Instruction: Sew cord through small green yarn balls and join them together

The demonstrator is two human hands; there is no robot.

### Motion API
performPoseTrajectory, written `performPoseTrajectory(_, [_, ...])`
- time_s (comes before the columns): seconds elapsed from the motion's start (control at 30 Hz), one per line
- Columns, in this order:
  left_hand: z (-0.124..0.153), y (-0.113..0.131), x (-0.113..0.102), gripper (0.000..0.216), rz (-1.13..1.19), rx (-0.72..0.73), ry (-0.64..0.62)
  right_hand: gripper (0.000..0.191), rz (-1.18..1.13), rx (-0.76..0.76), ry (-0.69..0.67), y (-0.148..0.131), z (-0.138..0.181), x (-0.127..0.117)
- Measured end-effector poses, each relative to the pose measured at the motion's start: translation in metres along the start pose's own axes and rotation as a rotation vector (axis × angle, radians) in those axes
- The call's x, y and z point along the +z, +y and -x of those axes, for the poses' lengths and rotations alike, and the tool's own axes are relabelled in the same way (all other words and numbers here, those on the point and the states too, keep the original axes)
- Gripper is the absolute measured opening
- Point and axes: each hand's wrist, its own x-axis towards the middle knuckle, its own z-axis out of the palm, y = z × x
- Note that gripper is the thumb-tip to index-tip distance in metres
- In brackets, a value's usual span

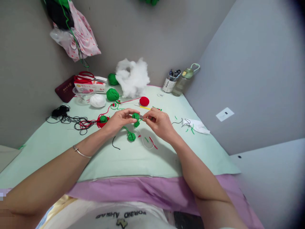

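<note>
Over the middle of the table, my left hand point(120, 118) pinches a small green crocheted piece point(135, 117) between thumb and fingers. My right hand point(160, 122) is closed just to its right, on a small grey metal-looking tool point(141, 117) whose tip meets the green piece; its exact kind is too small to tell. A white thread point(145, 145) loops down below the hands onto the tabletop. Just under them lies a round green crocheted ball point(131, 136), joined to a green strand. Short red and green yarn scraps point(153, 142) lie nearby.
Black yarn point(60, 112) lies tangled at the left. Behind the hands are white stuffing point(133, 78), a green yarn ball point(112, 94), a red ball point(144, 101) and red scissors point(85, 76) on a box. A pen cup point(169, 83) and bottle point(181, 84) stand back right.
</note>
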Motion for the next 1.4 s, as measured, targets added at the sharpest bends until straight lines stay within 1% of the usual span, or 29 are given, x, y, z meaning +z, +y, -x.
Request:
performPoseTrajectory(0.1, [0.0, -0.001, 0.0, 0.038, -0.053, 0.031, 0.034, 0.013, 0.007, 0.016, -0.02, -0.001, 0.0, 0.004])
performPoseTrajectory(0.17, [0.0, -0.001, 0.001, 0.036, -0.058, 0.039, 0.052, 0.011, -0.043, 0.052, -0.03, 0.002, 0.0, 0.008])
performPoseTrajectory(0.23, [0.0, -0.002, 0.001, 0.034, -0.034, 0.04, 0.063, 0.01, -0.144, 0.124, -0.071, 0.006, -0.002, 0.011])
performPoseTrajectory(0.3, [0.0, -0.002, 0.002, 0.033, -0.007, 0.035, 0.073, 0.01, -0.29, 0.194, -0.15, 0.011, -0.004, 0.013])
performPoseTrajectory(0.37, [0.0, 0.0, 0.003, 0.032, 0.001, 0.037, 0.097, 0.012, -0.432, 0.238, -0.215, 0.014, -0.006, 0.014])
performPoseTrajectory(0.4, [0.001, 0.001, 0.004, 0.032, -0.002, 0.039, 0.105, 0.014, -0.485, 0.252, -0.224, 0.014, -0.006, 0.014])
performPoseTrajectory(0.47, [0.001, 0.002, 0.006, 0.031, -0.011, 0.047, 0.107, 0.016, -0.537, 0.267, -0.205, 0.013, -0.007, 0.015])
performPoseTrajectory(0.6, [0.003, 0.004, 0.008, 0.032, -0.009, 0.057, 0.097, 0.019, -0.557, 0.277, -0.162, 0.011, -0.007, 0.018])
performPoseTrajectory(0.73, [0.003, 0.004, 0.009, 0.033, -0.023, 0.048, 0.109, 0.02, -0.609, 0.333, -0.186, 0.015, -0.007, 0.02])
performPoseTrajectory(0.83, [0.003, 0.003, 0.011, 0.033, -0.019, 0.053, 0.11, 0.019, -0.69, 0.391, -0.202, 0.016, -0.007, 0.02])
performPoseTrajectory(0.97, [0.002, 0.001, 0.011, 0.033, -0.035, 0.04, 0.055, 0.02, -0.796, 0.418, -0.213, 0.01, -0.005, 0.017])
performPoseTrajectory(1.03, [0.002, -0.002, 0.01, 0.033, -0.068, 0.015, 0.021, 0.02, -0.783, 0.407, -0.238, 0.007, -0.004, 0.015])
performPoseTrajectory(1.07, [0.002, -0.003, 0.01, 0.033, -0.09, 0.005, 0.009, 0.02, -0.74, 0.394, -0.24, 0.007, -0.004, 0.015])
performPoseTrajectory(1.1, [0.002, -0.004, 0.01, 0.033, -0.112, -0.003, -0.002, 0.018, -0.668, 0.371, -0.218, 0.007, -0.004, 0.014])
performPoseTrajectory(1.17, [0.001, -0.005, 0.01, 0.034, -0.12, -0.009, -0.02, 0.014, -0.48, 0.308, -0.128, 0.008, -0.005, 0.015])
performPoseTrajectory(1.23, [0.001, -0.005, 0.011, 0.037, -0.081, -0.012, -0.019, 0.014, -0.375, 0.267, -0.062, 0.011, -0.006, 0.017])
performPoseTrajectory(1.33, [0.002, -0.003, 0.013, 0.039, -0.04, -0.05, -0.018, 0.016, -0.455, 0.285, -0.072, 0.013, -0.008, 0.02])
performPoseTrajectory(1.4, [0.003, -0.002, 0.015, 0.038, -0.051, -0.082, -0.042, 0.015, -0.516, 0.312, -0.09, 0.013, -0.009, 0.022])
